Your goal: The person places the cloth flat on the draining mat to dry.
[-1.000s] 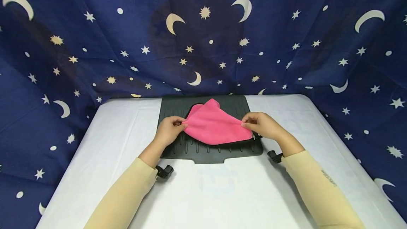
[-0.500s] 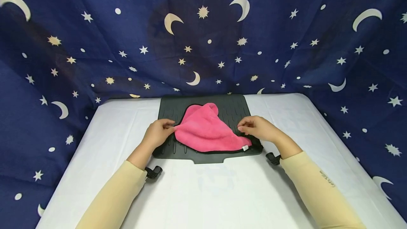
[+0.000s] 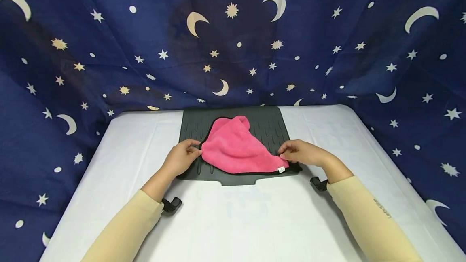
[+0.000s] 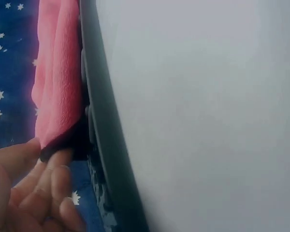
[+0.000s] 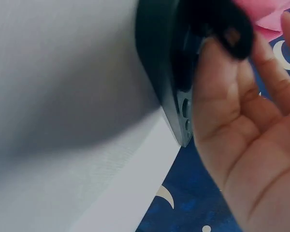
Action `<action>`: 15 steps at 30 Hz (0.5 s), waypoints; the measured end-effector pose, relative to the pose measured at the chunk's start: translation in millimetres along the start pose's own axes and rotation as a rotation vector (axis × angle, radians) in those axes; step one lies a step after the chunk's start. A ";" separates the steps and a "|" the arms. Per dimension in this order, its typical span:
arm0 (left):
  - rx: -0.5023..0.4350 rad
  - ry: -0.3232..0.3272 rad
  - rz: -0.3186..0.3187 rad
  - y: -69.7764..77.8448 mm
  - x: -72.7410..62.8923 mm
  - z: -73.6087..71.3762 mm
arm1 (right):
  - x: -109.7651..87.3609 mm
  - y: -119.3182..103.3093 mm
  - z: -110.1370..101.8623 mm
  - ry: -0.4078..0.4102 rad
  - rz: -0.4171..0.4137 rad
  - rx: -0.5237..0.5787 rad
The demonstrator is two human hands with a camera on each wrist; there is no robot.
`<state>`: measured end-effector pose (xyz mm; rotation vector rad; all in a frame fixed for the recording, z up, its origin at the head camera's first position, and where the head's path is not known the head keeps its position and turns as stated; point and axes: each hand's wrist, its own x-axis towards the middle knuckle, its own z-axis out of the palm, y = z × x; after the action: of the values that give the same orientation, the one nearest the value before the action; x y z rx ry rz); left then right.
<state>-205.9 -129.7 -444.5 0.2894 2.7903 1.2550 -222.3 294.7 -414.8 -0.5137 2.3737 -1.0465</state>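
The left hand (image 3: 179, 157) is pinching the left edge of the pink cloth (image 3: 234, 146), which is lying wrinkly on the dark mat (image 3: 268, 126). A little white tag (image 3: 281, 170) is showing near its right end, where the right hand (image 3: 303, 153) is sitting close; I cannot tell if it is gripping.

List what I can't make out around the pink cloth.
Head view: any print on the white tag, too small.
Head view: middle of the ridged mat, under the pink cloth.
Left wrist: part of the left hand, past the left edge.
Right wrist: some fingertips of the right hand, behind a blurred dark flap.
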 end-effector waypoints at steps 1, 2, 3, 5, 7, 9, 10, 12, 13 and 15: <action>-0.005 0.014 0.016 0.2 -0.9 1.2 | 0.2 0.2 0.1 -0.010 0.003 0.012; -0.012 0.024 0.028 0.9 -1.9 2.1 | 0.0 0.1 0.1 -0.016 0.013 0.023; -0.019 0.032 0.041 1.3 -2.6 2.7 | -0.1 0.6 0.0 -0.025 0.016 0.033; -0.026 0.042 0.067 1.8 -3.7 3.2 | -1.6 0.9 0.2 -0.033 0.031 0.043; -0.021 0.039 0.077 1.3 -4.5 2.8 | -3.8 1.3 0.1 -0.033 0.055 0.050; -0.012 0.021 0.061 -0.3 -4.9 1.9 | -6.0 1.4 0.1 -0.040 0.073 0.068; -0.005 0.010 0.054 -1.5 -5.3 1.5 | -7.2 1.1 0.0 -0.042 0.081 0.075; 0.008 -0.012 0.037 -3.6 -5.8 1.0 | -8.8 0.7 0.1 -0.047 0.087 0.081; 0.009 -0.023 0.029 -4.1 -5.9 1.0 | -9.2 0.5 0.4 -0.049 0.087 0.081; 0.011 -0.035 0.030 -4.8 -5.8 1.3 | -9.6 1.2 0.9 -0.053 0.077 0.070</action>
<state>-200.7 -133.1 -449.0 0.3526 2.7740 1.2290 -214.2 299.9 -413.5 -0.4158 2.2828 -1.0641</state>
